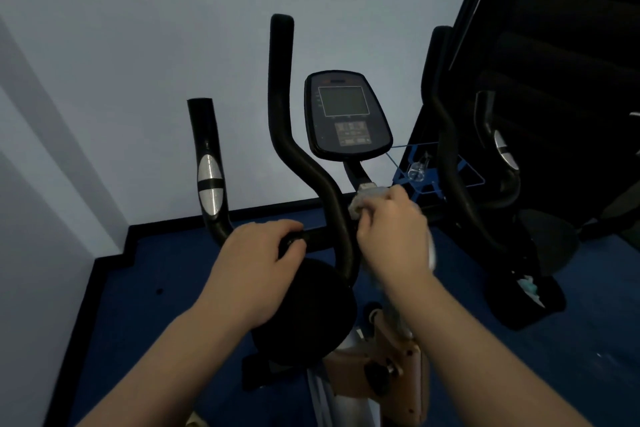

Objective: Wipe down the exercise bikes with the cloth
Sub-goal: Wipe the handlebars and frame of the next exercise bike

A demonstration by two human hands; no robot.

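Observation:
An exercise bike with black curved handlebars (304, 163) and a dark console (346, 116) stands right in front of me. My left hand (256, 263) grips the horizontal handlebar crossbar left of the centre post. My right hand (394, 232) holds a pale cloth (363, 199) bunched against the console's stem, just below the screen. Part of the cloth hangs down under that hand. The bike's silver and tan frame (388, 364) shows beneath my forearms.
A grey wall is close behind the bike, with a corner at the left. Blue floor (145, 305) lies below. A blue wire rack (426, 177) and dark gym equipment (554, 80) stand at the right, with a black bin (530, 298) holding something pale.

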